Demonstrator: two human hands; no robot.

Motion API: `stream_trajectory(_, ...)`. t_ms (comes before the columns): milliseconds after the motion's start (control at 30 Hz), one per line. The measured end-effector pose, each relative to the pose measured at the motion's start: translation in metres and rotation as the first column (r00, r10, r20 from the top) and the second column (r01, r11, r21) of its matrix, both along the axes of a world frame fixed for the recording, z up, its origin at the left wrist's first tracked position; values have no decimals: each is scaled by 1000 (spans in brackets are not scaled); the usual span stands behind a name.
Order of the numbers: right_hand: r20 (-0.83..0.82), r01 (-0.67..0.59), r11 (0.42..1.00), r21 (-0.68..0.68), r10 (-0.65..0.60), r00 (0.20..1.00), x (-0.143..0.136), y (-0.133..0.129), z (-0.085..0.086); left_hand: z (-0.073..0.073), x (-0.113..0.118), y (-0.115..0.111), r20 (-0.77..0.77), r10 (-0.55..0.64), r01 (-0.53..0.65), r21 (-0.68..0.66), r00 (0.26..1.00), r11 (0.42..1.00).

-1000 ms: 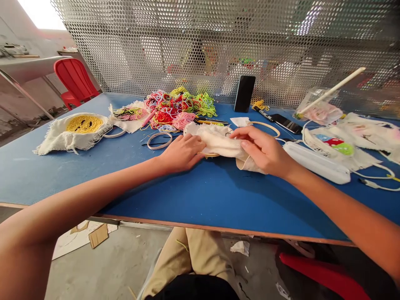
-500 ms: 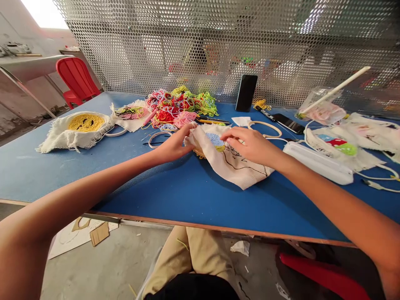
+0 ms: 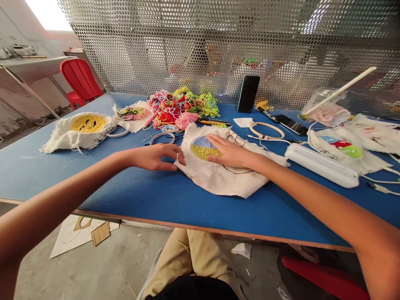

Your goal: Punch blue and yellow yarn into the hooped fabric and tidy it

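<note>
A white cloth [image 3: 215,179] with a round blue and yellow-green yarn patch [image 3: 203,151] lies spread on the blue table in front of me. Dark drawn lines show on its right part. My right hand [image 3: 231,153] rests on it with the fingers apart, partly over the right side of the patch. At the cloth's left edge is my left hand [image 3: 156,157], its fingers slightly curled and apart, touching or nearly touching the frayed corner.
Behind the cloth lie a yarn heap [image 3: 178,108], an embroidery hoop [image 3: 267,130] and an upright phone [image 3: 248,93]. A yellow embroidered cloth [image 3: 89,123] is at left. To the right sits a white lamp-like bar [image 3: 321,164]. A metal mesh [image 3: 140,50] stands behind the table.
The cloth, earlier lifted and folded at its left side, now lies flat with its patch exposed. My left hand has moved left and down; my right hand has shifted left and spread out.
</note>
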State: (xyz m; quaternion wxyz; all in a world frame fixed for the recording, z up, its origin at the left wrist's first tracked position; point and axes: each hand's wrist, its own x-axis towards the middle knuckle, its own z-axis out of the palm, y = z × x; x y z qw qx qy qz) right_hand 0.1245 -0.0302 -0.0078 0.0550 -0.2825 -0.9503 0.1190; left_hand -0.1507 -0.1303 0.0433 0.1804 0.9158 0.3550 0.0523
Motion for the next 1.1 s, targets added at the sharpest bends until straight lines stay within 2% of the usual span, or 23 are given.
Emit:
stream_trajectory(33,0,-2,1000,10,2,1000,0,0,1,8,-6,-1,11,-20,21,-87,1000,996)
stream_trajectory(100,-23,-25,999,38,26,999,-3,1,4,26,-14,0,66,44,-35,-127,997,991)
stream_trajectory(200,-79,-60,995,77,66,995,-11,5,9,38,-5,8,198,211,-232,86,957,969)
stream_trajectory(267,-83,-70,995,73,76,994,-18,8,9,31,15,19,215,285,-327,196,934,924)
stream_trajectory(333,-67,-86,994,61,90,994,-24,10,6,12,38,31,142,316,-344,267,938,900)
stream_trajectory(433,-78,-109,993,54,113,991,-29,12,-1,-23,61,44,-80,271,-216,409,959,887)
stream_trajectory(500,-97,-91,995,41,95,991,-29,12,-6,-41,64,46,-173,273,-186,397,947,899)
stream_trajectory(567,-111,-58,998,8,58,992,-27,12,-8,-50,61,46,-207,299,-209,370,931,905)
stream_trajectory(667,-127,-31,999,-21,28,992,-22,11,-10,-52,55,43,-216,315,-229,347,924,910)
stream_trajectory(867,-42,-115,993,26,116,992,-5,15,-8,-49,49,38,-200,313,-246,302,928,921)
stream_trajectory(1100,37,-37,995,88,34,999,29,11,-9,-48,48,36,-238,321,-252,278,917,927)
